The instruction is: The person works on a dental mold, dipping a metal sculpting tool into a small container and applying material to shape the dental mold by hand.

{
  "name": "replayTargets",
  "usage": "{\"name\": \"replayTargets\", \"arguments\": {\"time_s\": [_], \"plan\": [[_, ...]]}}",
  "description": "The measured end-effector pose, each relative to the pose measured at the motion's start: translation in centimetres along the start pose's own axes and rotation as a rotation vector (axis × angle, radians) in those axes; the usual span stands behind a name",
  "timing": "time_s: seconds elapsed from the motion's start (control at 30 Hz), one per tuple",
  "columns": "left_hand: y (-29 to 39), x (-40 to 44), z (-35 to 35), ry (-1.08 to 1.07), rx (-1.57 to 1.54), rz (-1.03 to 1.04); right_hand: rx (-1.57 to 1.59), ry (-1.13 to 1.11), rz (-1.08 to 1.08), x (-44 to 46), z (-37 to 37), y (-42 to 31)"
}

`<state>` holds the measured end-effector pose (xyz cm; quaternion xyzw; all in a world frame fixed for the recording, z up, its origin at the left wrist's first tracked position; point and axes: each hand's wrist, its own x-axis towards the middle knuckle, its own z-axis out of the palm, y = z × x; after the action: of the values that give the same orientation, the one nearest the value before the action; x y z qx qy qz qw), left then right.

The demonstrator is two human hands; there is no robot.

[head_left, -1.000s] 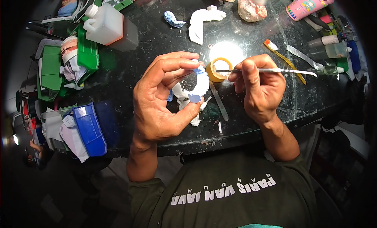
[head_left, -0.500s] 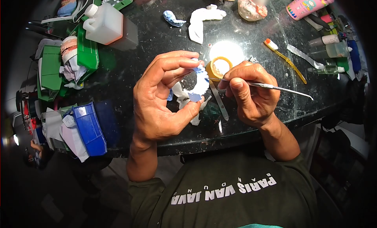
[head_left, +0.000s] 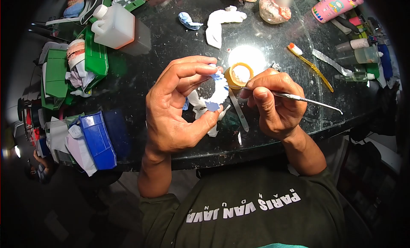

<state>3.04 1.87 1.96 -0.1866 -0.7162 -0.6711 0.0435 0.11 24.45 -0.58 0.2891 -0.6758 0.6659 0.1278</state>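
My left hand [head_left: 171, 107] is closed on a pale blue and white dental arch piece [head_left: 219, 92], gripping its two ends between thumb and fingers. The piece stands on edge, with its toothed outer curve facing right. Held like a pen in my right hand [head_left: 277, 98] is a thin metal dental carver [head_left: 314, 102] with a hooked back end. Its working tip lies close to the arch's outer curve; I cannot tell whether they touch. Just beyond the tip sits a small yellow cup [head_left: 232, 80] with whitish-pink contents. A flat metal blade [head_left: 241, 114] lies below the cup.
White scraps [head_left: 198, 106] lie behind my left hand. A toothbrush [head_left: 314, 68] rests at right. Further back are a white moulded piece [head_left: 215, 29], a blue one [head_left: 188, 20] and a pink tumbler [head_left: 335, 6]. Leftward stand a plastic jug [head_left: 115, 28], green bins [head_left: 96, 55] and a blue bin [head_left: 99, 141].
The carver's tip has drawn back slightly to the right, away from the arch's outer curve. My left hand and the arch have barely moved.
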Motion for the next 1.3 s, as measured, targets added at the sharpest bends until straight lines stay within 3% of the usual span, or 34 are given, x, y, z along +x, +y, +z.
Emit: {"name": "replayTargets", "arguments": {"time_s": [0.27,0.6,0.7,0.9,1.17,1.3], "plan": [[0.1,0.0,0.0,0.015,-0.003,-0.001,-0.008,0.058,-0.086,0.4,-0.4,-0.4],[0.2,-0.1,0.2,0.063,-0.112,-0.065,-0.278,-0.234,-0.308,0.9,-0.2,0.4],[0.1,-0.1,0.2,0.088,-0.142,-0.043,-0.297,-0.210,-0.239,0.7,-0.5,-0.1],[0.4,0.0,-1.0,0.115,-0.015,0.093,-0.283,-0.039,-0.300,0.3,-0.8,-0.3],[0.8,0.0,-1.6,0.212,-0.006,0.113,-0.492,-0.492,-0.180,-1.4,2.7,-0.8],[0.7,0.0,-1.7,0.190,-0.005,0.129,-0.570,-0.583,-0.180,-2.5,2.9,-0.2]]}}
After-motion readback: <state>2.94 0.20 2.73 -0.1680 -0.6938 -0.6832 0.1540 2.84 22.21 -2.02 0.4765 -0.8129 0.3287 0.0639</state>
